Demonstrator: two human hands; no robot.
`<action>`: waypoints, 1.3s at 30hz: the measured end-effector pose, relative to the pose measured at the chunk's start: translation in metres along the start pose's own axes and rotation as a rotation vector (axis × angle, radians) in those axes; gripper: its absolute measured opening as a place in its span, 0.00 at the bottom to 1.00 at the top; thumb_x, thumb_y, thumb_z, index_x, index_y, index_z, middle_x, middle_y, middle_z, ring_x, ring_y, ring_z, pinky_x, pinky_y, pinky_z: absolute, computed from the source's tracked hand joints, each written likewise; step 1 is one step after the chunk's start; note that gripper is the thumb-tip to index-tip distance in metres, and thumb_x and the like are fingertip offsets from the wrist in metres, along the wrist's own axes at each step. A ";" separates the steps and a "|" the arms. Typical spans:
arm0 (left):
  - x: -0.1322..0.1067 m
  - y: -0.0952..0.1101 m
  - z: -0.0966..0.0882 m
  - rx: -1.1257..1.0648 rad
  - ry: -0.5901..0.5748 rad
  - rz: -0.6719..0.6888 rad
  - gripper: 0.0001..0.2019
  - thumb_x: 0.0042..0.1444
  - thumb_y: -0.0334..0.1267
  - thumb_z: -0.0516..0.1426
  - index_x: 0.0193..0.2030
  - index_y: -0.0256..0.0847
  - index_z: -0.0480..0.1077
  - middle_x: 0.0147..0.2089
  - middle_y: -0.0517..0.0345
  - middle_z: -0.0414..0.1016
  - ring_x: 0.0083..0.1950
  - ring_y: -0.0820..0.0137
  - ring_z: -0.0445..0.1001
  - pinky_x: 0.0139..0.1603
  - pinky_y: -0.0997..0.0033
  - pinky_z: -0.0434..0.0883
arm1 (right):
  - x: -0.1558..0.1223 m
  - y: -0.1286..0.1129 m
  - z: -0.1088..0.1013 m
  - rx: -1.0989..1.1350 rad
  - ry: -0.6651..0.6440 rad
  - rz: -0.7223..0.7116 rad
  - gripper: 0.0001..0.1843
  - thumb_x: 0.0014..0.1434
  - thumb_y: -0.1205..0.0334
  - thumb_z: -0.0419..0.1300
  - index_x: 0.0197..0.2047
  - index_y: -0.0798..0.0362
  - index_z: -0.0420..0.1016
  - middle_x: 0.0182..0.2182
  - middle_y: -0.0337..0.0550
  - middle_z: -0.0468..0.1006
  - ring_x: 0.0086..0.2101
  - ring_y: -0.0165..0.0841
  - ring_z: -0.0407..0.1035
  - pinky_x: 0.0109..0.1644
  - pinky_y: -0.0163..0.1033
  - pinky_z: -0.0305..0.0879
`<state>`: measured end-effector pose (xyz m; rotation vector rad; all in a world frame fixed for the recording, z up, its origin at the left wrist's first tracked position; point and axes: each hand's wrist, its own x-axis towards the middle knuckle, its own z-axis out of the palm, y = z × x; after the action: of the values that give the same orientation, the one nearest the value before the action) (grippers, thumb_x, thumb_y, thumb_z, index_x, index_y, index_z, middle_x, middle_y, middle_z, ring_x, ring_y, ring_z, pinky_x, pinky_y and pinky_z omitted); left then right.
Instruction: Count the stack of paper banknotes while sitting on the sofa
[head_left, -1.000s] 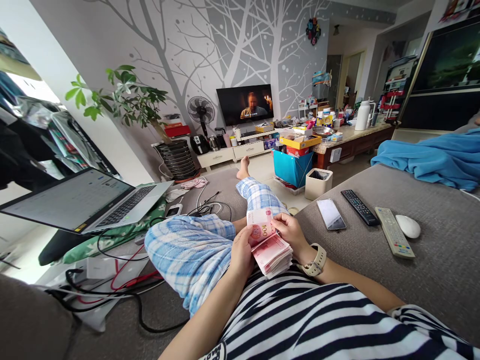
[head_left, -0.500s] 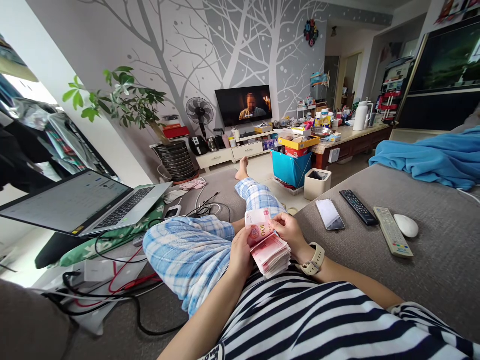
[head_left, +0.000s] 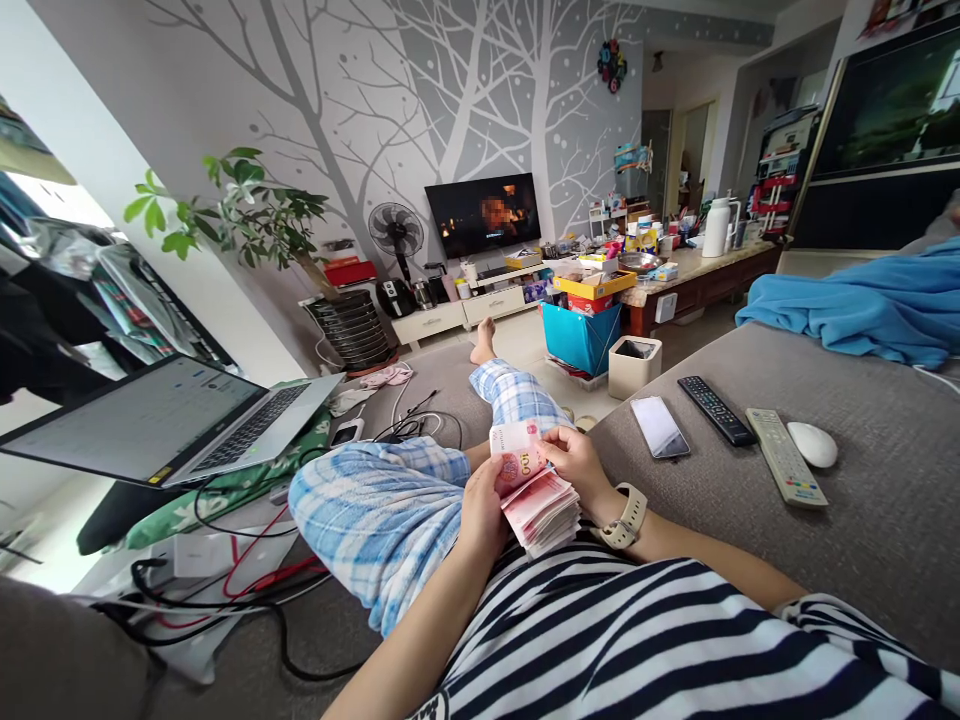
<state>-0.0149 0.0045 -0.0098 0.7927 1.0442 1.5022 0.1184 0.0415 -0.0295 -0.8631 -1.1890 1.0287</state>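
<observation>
A thick stack of pink 100 banknotes [head_left: 541, 512] rests on my lap over a striped shirt. My left hand [head_left: 481, 510] grips the stack's left side, thumb on the top notes. One note [head_left: 514, 456] is folded upward, and my right hand [head_left: 576, 462], with a beige watch on the wrist, pinches its upper right edge. Both hands are closed on the money. My legs in blue plaid trousers stretch forward across the grey sofa.
On the sofa to the right lie a phone [head_left: 658, 426], a black remote [head_left: 715, 410], a grey remote [head_left: 786, 457] and a white mouse [head_left: 814, 444]. An open laptop [head_left: 172, 420] sits left above tangled cables [head_left: 225, 580]. A blue blanket [head_left: 862, 310] lies far right.
The hands and notes stay in nearly the same place; the top note remains lifted. The view has shifted slightly and the television picture has changed.
</observation>
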 end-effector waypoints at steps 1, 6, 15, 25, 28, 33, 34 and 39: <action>0.000 0.000 0.000 0.007 0.003 -0.007 0.09 0.47 0.43 0.63 0.28 0.38 0.75 0.27 0.55 0.78 0.29 0.66 0.74 0.33 0.68 0.72 | 0.000 0.000 0.000 -0.010 0.007 0.001 0.14 0.51 0.50 0.65 0.27 0.51 0.72 0.24 0.40 0.75 0.27 0.34 0.68 0.33 0.40 0.65; -0.003 0.004 0.003 0.012 0.013 -0.033 0.07 0.51 0.40 0.61 0.30 0.38 0.76 0.26 0.56 0.78 0.30 0.65 0.75 0.34 0.67 0.73 | 0.000 -0.001 -0.002 -0.054 0.023 -0.018 0.14 0.52 0.49 0.64 0.27 0.50 0.70 0.23 0.37 0.73 0.26 0.33 0.66 0.33 0.39 0.63; -0.005 0.004 0.004 -0.064 0.032 -0.075 0.07 0.57 0.37 0.59 0.32 0.38 0.76 0.30 0.56 0.80 0.31 0.66 0.77 0.37 0.68 0.76 | 0.000 -0.001 -0.001 0.003 -0.012 -0.009 0.13 0.52 0.50 0.65 0.28 0.51 0.72 0.24 0.36 0.73 0.27 0.32 0.66 0.33 0.38 0.64; 0.008 0.021 0.001 -0.165 0.022 -0.176 0.23 0.69 0.48 0.48 0.42 0.33 0.77 0.39 0.41 0.83 0.37 0.62 0.82 0.45 0.63 0.78 | 0.005 -0.024 -0.035 -0.095 -0.500 -0.299 0.17 0.64 0.49 0.57 0.35 0.50 0.81 0.35 0.44 0.81 0.41 0.40 0.74 0.50 0.45 0.68; 0.012 0.039 0.003 -0.129 0.014 -0.227 0.23 0.69 0.48 0.47 0.46 0.31 0.76 0.44 0.38 0.82 0.42 0.64 0.82 0.48 0.66 0.77 | 0.008 -0.032 -0.040 -0.241 -0.543 -0.490 0.13 0.65 0.51 0.59 0.40 0.49 0.82 0.47 0.49 0.81 0.52 0.42 0.73 0.62 0.50 0.63; 0.006 0.068 0.021 -0.130 -0.102 -0.288 0.24 0.68 0.48 0.48 0.52 0.30 0.75 0.45 0.38 0.82 0.42 0.58 0.82 0.45 0.59 0.78 | 0.018 -0.047 -0.028 -0.210 -0.479 -0.607 0.15 0.64 0.49 0.61 0.47 0.48 0.79 0.54 0.50 0.77 0.56 0.43 0.69 0.64 0.51 0.60; 0.004 0.072 0.026 -0.121 -0.110 -0.281 0.24 0.68 0.49 0.48 0.53 0.30 0.75 0.44 0.39 0.82 0.42 0.58 0.82 0.44 0.60 0.78 | 0.022 -0.050 -0.023 -0.170 -0.468 -0.596 0.16 0.65 0.48 0.59 0.48 0.49 0.78 0.52 0.49 0.78 0.55 0.43 0.69 0.64 0.50 0.60; -0.006 0.082 0.043 -0.076 -0.171 -0.120 0.27 0.66 0.58 0.50 0.56 0.38 0.75 0.48 0.44 0.81 0.45 0.60 0.81 0.39 0.65 0.78 | 0.037 -0.061 0.004 -0.009 -0.221 -0.348 0.13 0.66 0.52 0.55 0.46 0.49 0.75 0.41 0.44 0.78 0.43 0.40 0.71 0.49 0.44 0.69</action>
<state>-0.0071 0.0052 0.0832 0.7772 0.8866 1.3395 0.1274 0.0570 0.0399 -0.5321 -1.4715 0.8466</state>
